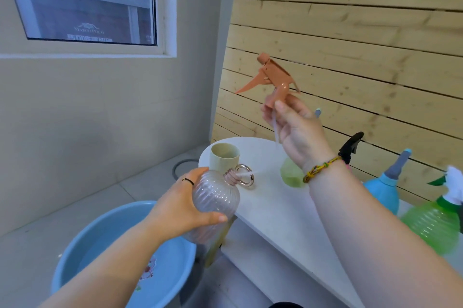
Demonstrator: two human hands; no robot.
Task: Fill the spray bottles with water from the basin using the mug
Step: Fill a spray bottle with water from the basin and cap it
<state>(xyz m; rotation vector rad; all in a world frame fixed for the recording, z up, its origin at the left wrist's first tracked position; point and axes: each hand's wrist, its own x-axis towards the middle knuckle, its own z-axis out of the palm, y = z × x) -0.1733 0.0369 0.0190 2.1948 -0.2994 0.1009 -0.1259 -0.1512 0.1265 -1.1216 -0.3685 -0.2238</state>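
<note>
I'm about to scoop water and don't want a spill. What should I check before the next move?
1. Spray head off the bottle: ok, the right hand holds it up.
2. Bottle gripped: ok, the left hand wraps its body.
3. Mug ready: ok, upright on the table.
4. Basin holds water: ok.
5. Hand free for the mug: not ok, both are full.

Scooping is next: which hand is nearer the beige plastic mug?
Left hand, gripping the ribbed pink bottle just in front of the beige mug. Right hand holds the orange spray head, raised above and right.
</note>
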